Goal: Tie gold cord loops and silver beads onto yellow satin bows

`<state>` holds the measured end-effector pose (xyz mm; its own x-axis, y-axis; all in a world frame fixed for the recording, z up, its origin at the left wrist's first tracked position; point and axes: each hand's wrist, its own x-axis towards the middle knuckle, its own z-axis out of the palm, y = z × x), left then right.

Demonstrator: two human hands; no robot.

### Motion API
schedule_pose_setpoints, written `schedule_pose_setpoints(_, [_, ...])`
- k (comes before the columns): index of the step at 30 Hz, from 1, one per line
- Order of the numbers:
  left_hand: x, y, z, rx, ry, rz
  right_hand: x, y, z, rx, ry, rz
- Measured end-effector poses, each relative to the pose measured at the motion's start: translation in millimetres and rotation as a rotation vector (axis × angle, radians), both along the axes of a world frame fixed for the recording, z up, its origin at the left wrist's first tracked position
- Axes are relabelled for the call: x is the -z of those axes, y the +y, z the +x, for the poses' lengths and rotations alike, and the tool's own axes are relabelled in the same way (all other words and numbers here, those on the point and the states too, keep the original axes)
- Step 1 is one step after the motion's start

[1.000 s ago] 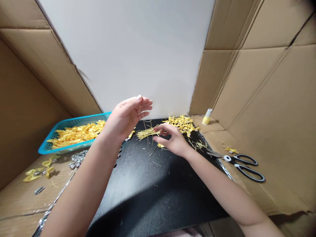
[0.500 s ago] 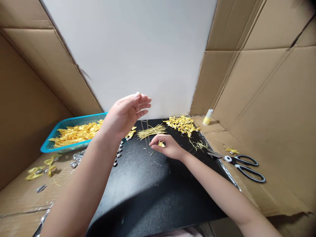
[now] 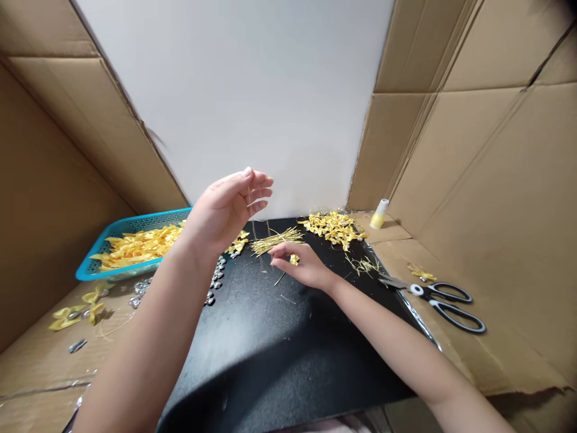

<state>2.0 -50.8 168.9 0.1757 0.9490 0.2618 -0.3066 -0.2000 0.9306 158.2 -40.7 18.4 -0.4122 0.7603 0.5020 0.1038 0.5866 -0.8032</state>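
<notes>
My left hand is raised above the mat, thumb pressed to the forefinger and the other fingers loosely curled. From that pinch a thin clear thread hangs down towards my right hand. Low over the black mat, my right hand has its thumb and forefinger curled together at the thread's lower part. A bit of yellow bow shows in the gap of that hand; whether it is held or lies behind, I cannot tell. Just beyond lies a bundle of gold twist ties.
A blue basket of yellow ribbon bows stands left. Silver beads lie partly behind my left forearm. Finished-looking bows are heaped at the back right, near wire scraps. Scissors and a thread cone lie right, beside cardboard walls.
Both hands have shifted slightly left, the thread still running between them. Less of the yellow bow shows in the gap of my right hand.
</notes>
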Motion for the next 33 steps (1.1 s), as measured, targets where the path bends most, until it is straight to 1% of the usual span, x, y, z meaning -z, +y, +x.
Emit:
schedule_pose_setpoints(7, [1.1,1,-1,-0.011,0.002,-0.005,-9.4,-3,0,-0.034,-0.036,0.096])
schedule_pose_setpoints(12, [1.5,0,-2,-0.022,0.018,-0.002,-6.9,-5,0,-0.030,-0.046,0.105])
schedule_pose_setpoints(17, [2.2,1,-3,-0.067,0.064,0.016,-4.3,-6,2,-0.034,-0.056,0.099])
schedule_pose_setpoints(24, [4.4,3,-3,-0.069,0.095,0.027,-2.6,-5,2,-0.045,-0.073,0.077])
schedule_pose_setpoints(27, [4.9,3,-4,-0.052,0.056,0.005,-0.6,-4,2,-0.044,-0.071,0.079])
schedule_pose_setpoints(30, [5.0,3,-5,-0.009,-0.038,-0.034,1.6,-3,2,-0.044,-0.078,0.085])
schedule_pose_setpoints(33, [5.9,3,-5,0.011,-0.075,-0.035,3.4,-2,2,-0.046,-0.095,0.091])
